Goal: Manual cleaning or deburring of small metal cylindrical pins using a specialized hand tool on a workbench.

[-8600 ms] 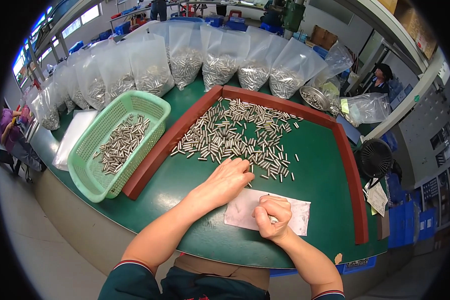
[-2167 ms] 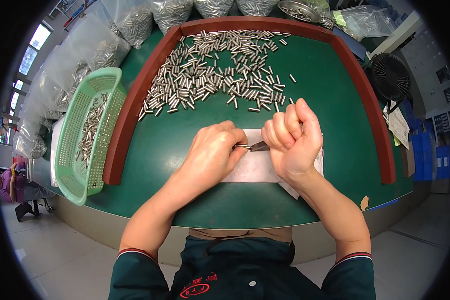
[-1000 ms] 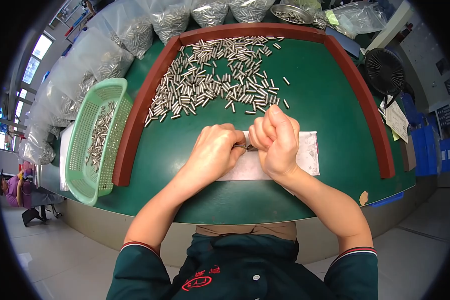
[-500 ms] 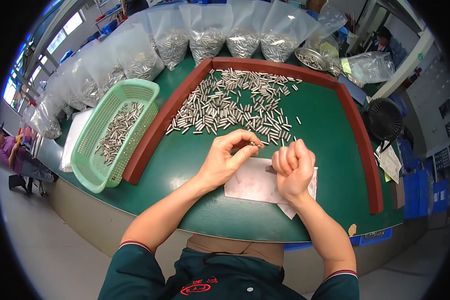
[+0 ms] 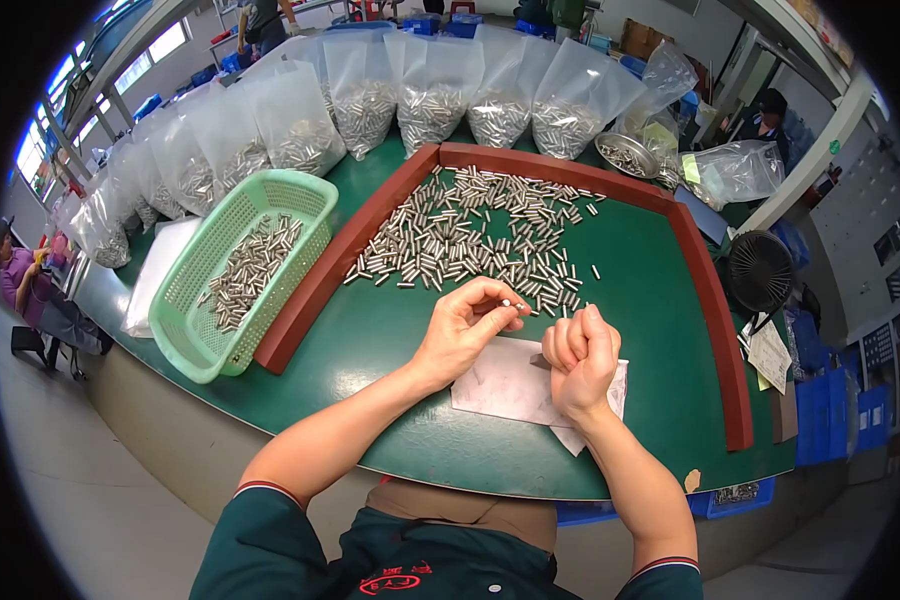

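Observation:
Over the green table, my left hand (image 5: 467, 332) pinches a small metal pin (image 5: 510, 304) between thumb and forefinger; whether it holds more than one I cannot tell. Just to its right, my right hand (image 5: 581, 362) is closed in a loose fist around a flat dark grey tool (image 5: 539, 360), of which only the tip shows. Its handle is hidden in the fist. Beneath both hands lies a smudged pale sheet (image 5: 495, 385). A wide spread of loose metal pins (image 5: 440, 235) lies beyond my fingers.
Red-brown rails (image 5: 310, 295) border the pins. At left stands a green plastic basket (image 5: 185, 345) with pins in it. Clear bags of pins (image 5: 365, 105) line the back. A metal bowl (image 5: 628, 157) and a black fan (image 5: 760, 272) are to the right. Other people are in the background.
The whole view has shifted slightly, so the table sits lower in the picture. Both hands keep their grips, close together over the sheet; the left fingers have turned a little, showing the pin more plainly.

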